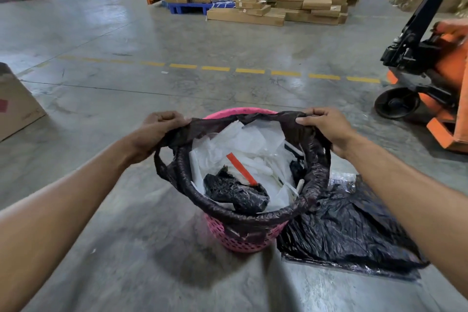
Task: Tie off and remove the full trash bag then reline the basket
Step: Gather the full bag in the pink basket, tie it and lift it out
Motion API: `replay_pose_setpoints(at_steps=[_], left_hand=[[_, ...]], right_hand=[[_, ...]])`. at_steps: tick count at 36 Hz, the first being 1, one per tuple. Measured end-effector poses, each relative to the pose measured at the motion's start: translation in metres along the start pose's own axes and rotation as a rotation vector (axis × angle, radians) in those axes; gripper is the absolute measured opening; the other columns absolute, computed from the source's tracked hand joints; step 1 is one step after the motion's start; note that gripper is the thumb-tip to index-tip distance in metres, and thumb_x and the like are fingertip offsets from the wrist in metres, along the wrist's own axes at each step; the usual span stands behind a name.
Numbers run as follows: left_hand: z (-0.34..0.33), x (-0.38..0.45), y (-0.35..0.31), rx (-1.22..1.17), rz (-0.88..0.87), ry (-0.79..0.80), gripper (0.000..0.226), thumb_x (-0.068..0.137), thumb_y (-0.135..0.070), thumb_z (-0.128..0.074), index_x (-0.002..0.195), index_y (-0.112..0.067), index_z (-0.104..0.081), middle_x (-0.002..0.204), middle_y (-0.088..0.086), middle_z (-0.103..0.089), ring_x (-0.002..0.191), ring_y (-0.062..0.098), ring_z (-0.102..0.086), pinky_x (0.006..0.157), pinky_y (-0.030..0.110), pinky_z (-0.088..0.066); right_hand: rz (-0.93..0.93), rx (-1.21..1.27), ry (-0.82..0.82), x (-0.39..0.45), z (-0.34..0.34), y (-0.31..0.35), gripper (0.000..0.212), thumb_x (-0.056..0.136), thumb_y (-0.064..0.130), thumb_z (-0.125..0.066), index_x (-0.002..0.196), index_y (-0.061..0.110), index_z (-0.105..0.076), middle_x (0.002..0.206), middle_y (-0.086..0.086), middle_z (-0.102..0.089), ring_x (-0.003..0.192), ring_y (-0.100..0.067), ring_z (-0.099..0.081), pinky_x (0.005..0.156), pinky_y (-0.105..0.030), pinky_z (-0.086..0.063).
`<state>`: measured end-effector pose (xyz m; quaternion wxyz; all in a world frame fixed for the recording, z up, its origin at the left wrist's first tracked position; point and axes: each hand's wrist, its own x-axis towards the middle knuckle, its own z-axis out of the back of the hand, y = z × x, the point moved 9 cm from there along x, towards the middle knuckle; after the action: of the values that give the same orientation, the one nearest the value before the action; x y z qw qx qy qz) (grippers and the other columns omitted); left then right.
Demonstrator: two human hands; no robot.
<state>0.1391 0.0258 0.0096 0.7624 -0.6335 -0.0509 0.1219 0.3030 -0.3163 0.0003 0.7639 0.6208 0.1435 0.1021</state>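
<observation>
A pink perforated basket (243,242) stands on the concrete floor in front of me. A black trash bag (316,159) lines it, filled with white plastic scraps, a crumpled black bag and an orange strip. My left hand (157,129) grips the bag's rim on the left side, pulled up off the basket. On the right side, my right hand (326,126) holds the rim in a closed fist. The near part of the rim is still rolled over the basket's edge. A spare black bag (349,225) lies flat on the floor, right of the basket.
An orange pallet jack (435,78) stands close on the right. A cardboard box (15,106) sits at the left edge. Stacked cartons and a blue pallet (187,7) fill the far side, beyond a dashed yellow floor line. People stand far off at the upper left.
</observation>
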Motion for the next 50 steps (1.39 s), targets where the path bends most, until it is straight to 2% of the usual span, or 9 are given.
replay_pose_setpoints(at_steps=[5,10,13,18,27,32,37,41,50], left_hand=[[0.027,-0.018,0.02,0.472,0.025,-0.054,0.041,0.07,-0.042,-0.089,0.099,-0.019,-0.071,0.081,0.0,-0.064,0.075,0.012,-0.057,0.067,0.027,-0.041],[0.018,-0.048,0.061,0.166,0.336,0.169,0.056,0.054,-0.053,-0.094,0.096,-0.019,-0.08,0.115,0.017,-0.075,0.111,0.023,-0.07,0.093,0.033,-0.058],[0.009,-0.063,0.069,-0.024,0.388,0.238,0.045,0.045,-0.04,-0.101,0.075,-0.018,-0.075,0.096,0.014,-0.077,0.084,0.017,-0.074,0.076,0.026,-0.062],[0.006,-0.087,0.058,0.011,0.461,0.405,0.029,0.084,-0.015,-0.08,0.074,-0.016,-0.052,0.064,-0.003,-0.045,0.052,0.006,-0.04,0.048,0.016,-0.034],[0.051,-0.062,-0.053,0.001,0.088,0.105,0.059,0.031,-0.053,-0.099,0.078,-0.022,-0.082,0.068,-0.011,-0.066,0.058,-0.001,-0.06,0.061,0.01,-0.051],[0.024,-0.037,-0.074,-0.096,-0.046,-0.129,0.022,0.088,-0.031,-0.073,0.069,-0.022,-0.077,0.07,-0.016,-0.072,0.067,0.0,-0.063,0.074,0.023,-0.043],[-0.027,-0.018,-0.078,-0.308,-0.162,-0.132,0.022,0.096,-0.021,-0.066,0.077,-0.016,-0.074,0.089,0.003,-0.072,0.081,0.014,-0.067,0.086,0.033,-0.052],[-0.08,-0.011,-0.087,-0.4,-0.212,-0.039,0.023,0.1,-0.014,-0.059,0.081,-0.008,-0.073,0.098,0.019,-0.069,0.08,0.02,-0.07,0.078,0.029,-0.061],[-0.109,-0.001,-0.081,-0.314,-0.279,0.026,0.006,0.099,-0.01,-0.059,0.099,-0.008,-0.064,0.084,0.016,-0.067,0.076,0.028,-0.065,0.079,0.037,-0.057]], right_hand=[[0.017,-0.23,-0.048,-0.015,0.034,-0.003,0.033,0.073,0.024,-0.09,0.1,0.019,-0.07,0.088,-0.008,-0.065,0.071,-0.017,-0.061,0.063,-0.032,-0.047],[-0.294,-0.288,0.214,-0.061,0.029,-0.043,0.042,0.074,0.037,-0.087,0.104,0.013,-0.071,0.091,-0.005,-0.07,0.077,-0.02,-0.064,0.065,-0.033,-0.048],[-0.44,-0.087,0.325,-0.088,0.024,-0.065,0.054,0.063,0.022,-0.089,0.111,0.009,-0.069,0.1,-0.008,-0.076,0.081,-0.016,-0.073,0.065,-0.031,-0.058],[-0.467,-0.158,0.406,-0.11,0.032,-0.068,0.02,0.077,0.016,-0.081,0.088,0.009,-0.066,0.068,-0.008,-0.065,0.047,-0.01,-0.056,0.041,-0.021,-0.042],[-0.108,0.004,0.123,-0.082,0.074,0.039,0.014,0.072,0.027,-0.08,0.073,0.017,-0.071,0.065,0.005,-0.066,0.058,-0.007,-0.059,0.065,-0.027,-0.04],[-0.015,0.096,-0.112,-0.059,0.062,0.062,0.021,0.09,0.023,-0.07,0.07,0.021,-0.065,0.067,0.011,-0.067,0.064,-0.007,-0.055,0.065,-0.025,-0.039],[0.161,0.22,-0.188,-0.044,0.025,0.081,0.023,0.092,0.016,-0.064,0.07,0.019,-0.065,0.07,0.009,-0.066,0.062,0.0,-0.058,0.065,-0.026,-0.041],[0.165,0.334,0.012,-0.045,-0.043,0.085,0.022,0.097,0.01,-0.057,0.076,0.01,-0.062,0.081,-0.014,-0.074,0.068,-0.024,-0.069,0.071,-0.038,-0.059],[0.29,-0.865,0.472,-0.065,-0.186,-0.009,0.031,0.092,0.036,-0.065,0.108,0.01,-0.069,0.109,-0.015,-0.076,0.1,-0.032,-0.07,0.088,-0.038,-0.055]])
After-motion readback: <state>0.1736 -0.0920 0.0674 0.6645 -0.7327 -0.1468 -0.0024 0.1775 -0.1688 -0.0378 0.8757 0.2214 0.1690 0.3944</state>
